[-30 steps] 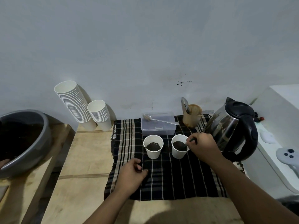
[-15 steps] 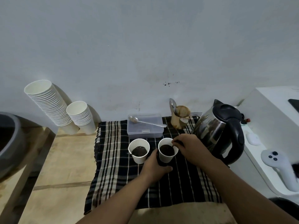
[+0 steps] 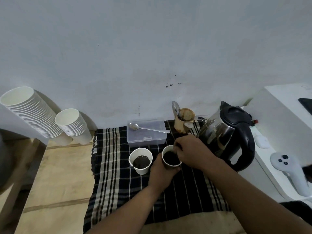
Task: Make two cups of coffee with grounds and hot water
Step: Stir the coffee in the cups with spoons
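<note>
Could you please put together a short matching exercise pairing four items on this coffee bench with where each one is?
Things:
1. Spoon
2. Kettle
3. Right cup
4. Cup stacks

Places:
A. Leaning against the wall, left of the cloth
B. Lying on the plastic box
C. Held by the left hand
D. At the cloth's right edge, behind the right hand

Pairs: 1-B, 2-D, 3-C, 4-A

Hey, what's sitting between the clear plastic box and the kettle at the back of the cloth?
In the head view, a stained brown cup holding spoons stands between the clear plastic box and the kettle, on the checked cloth.
</note>
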